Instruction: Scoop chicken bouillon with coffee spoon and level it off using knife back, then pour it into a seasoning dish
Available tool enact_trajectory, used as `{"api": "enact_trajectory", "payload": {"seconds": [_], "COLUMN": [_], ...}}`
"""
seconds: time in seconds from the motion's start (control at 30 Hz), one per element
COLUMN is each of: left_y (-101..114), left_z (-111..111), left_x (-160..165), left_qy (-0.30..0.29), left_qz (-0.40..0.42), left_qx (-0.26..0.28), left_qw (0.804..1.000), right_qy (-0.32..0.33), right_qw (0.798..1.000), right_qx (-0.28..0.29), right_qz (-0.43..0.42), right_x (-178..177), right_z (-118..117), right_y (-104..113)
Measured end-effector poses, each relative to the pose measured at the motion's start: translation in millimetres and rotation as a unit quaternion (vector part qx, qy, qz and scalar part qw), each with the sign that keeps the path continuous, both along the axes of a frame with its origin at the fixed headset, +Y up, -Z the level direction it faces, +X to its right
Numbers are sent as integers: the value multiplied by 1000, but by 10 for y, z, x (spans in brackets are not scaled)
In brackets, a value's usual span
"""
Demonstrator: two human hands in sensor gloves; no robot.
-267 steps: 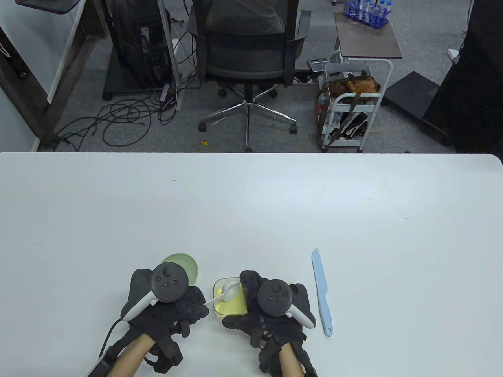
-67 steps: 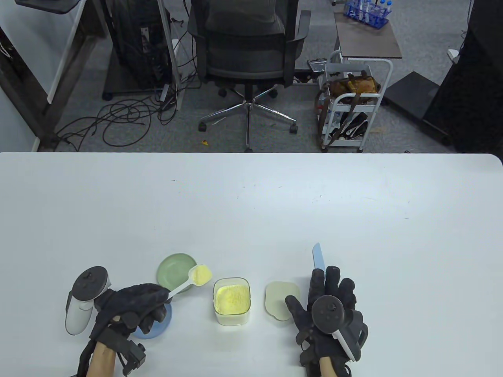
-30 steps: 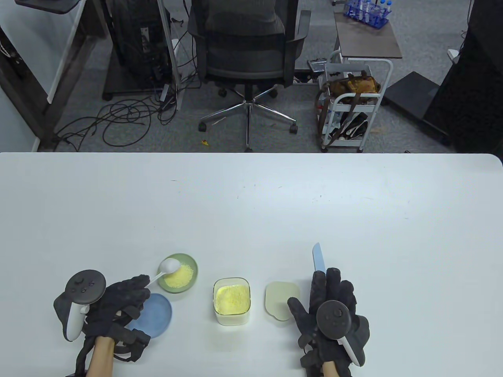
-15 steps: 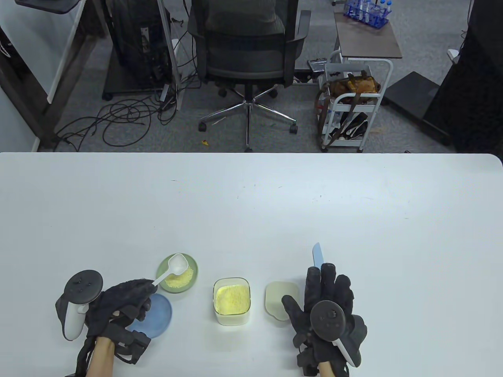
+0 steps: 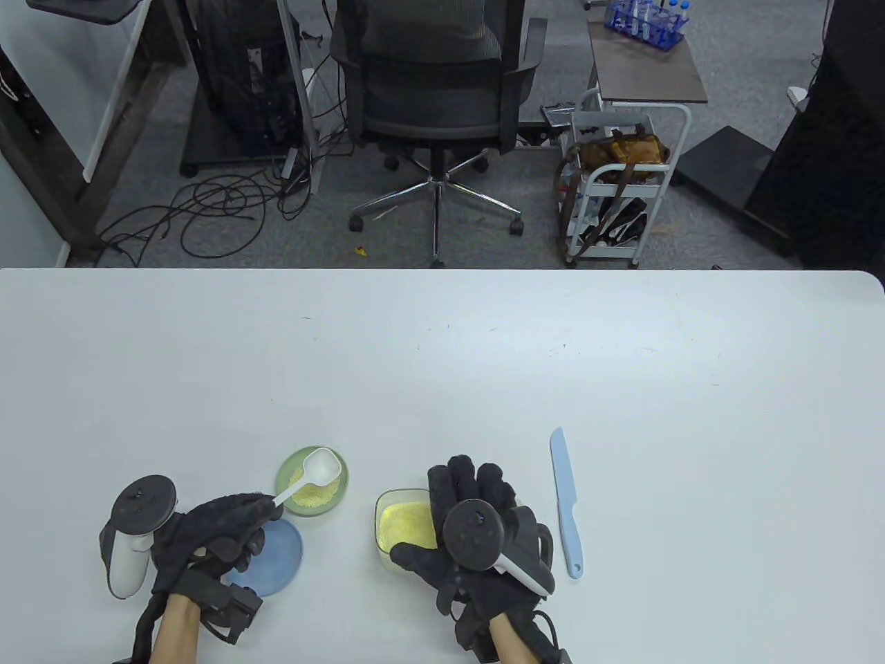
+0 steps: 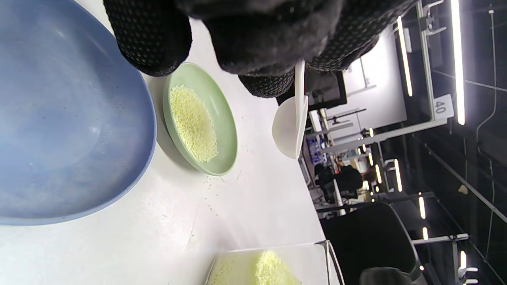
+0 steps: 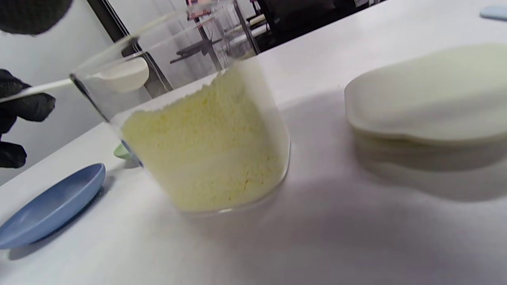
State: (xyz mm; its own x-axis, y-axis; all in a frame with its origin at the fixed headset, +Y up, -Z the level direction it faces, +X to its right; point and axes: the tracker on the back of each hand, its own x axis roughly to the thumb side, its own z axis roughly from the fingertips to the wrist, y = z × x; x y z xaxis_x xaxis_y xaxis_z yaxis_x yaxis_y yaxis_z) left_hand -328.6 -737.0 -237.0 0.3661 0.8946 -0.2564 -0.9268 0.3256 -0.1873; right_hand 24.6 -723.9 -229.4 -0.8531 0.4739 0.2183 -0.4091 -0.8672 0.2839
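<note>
Left hand (image 5: 214, 532) pinches the thin handle of the white plastic coffee spoon (image 5: 321, 467), its empty bowl over the green seasoning dish (image 5: 290, 470); the granular bouillon (image 6: 194, 122) lies inside, so pouring looks done; right hand (image 5: 477, 532), fingers straight, hovers over the clear jar (image 7: 198, 138); the knife (image 5: 565, 501) lies at its three o'clock; closing likely follows with the pale lid (image 7: 427, 95).

Black gloved left hand (image 6: 257, 35) pinching white plastic spoon (image 6: 291, 126), empty bowl above round green dish (image 6: 227, 134) of yellow granules (image 6: 194, 122), blue plate (image 6: 59, 130) beside
</note>
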Motion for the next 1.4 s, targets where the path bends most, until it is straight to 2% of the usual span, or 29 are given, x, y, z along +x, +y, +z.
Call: {"api": "enact_trajectory", "payload": {"seconds": [0.1, 0.17, 0.33, 0.5, 0.67, 0.77, 0.93, 1.07, 1.17, 1.27, 1.4], "left_y": [1, 8, 102, 292, 407, 467, 528, 638, 710, 738, 741], "left_z": [-4, -7, -5, 41, 64, 67, 34, -15, -66, -123, -238], "left_x": [12, 36, 238, 541, 791, 938, 1183, 1317, 1420, 1511, 1564], "left_qy": [-8, -17, -88, -153, -154, -143, -161, -183, -213, -247, -278], "left_qz": [5, 15, 74, -34, -138, -216, -310, -354, -395, -411, -403], "left_qx": [0, 2, 21, 45, 85, 116, 131, 119, 101, 68, 34], "left_qw": [1000, 1000, 993, 987, 975, 959, 928, 909, 888, 875, 871], "right_qy": [7, 3, -4, -2, 0, 0, 2, 2, 2, 1, 1], "right_qw": [1000, 999, 997, 994, 993, 992, 991, 991, 991, 990, 990], "right_qx": [-26, -39, -45, -52, -56, -58, -62, -64, -65, -66, -66], "right_qz": [10, -16, -65, -96, -105, -110, -117, -121, -121, -122, -122], "right_x": [-24, -3, 42, 70, 83, 88, 97, 100, 102, 104, 108], "right_z": [-47, -53, -48, -49, -51, -47, -46, -45, -45, -47, -48], "right_y": [-95, -128, -217, -278, -291, -288, -287, -288, -285, -283, -284]}}
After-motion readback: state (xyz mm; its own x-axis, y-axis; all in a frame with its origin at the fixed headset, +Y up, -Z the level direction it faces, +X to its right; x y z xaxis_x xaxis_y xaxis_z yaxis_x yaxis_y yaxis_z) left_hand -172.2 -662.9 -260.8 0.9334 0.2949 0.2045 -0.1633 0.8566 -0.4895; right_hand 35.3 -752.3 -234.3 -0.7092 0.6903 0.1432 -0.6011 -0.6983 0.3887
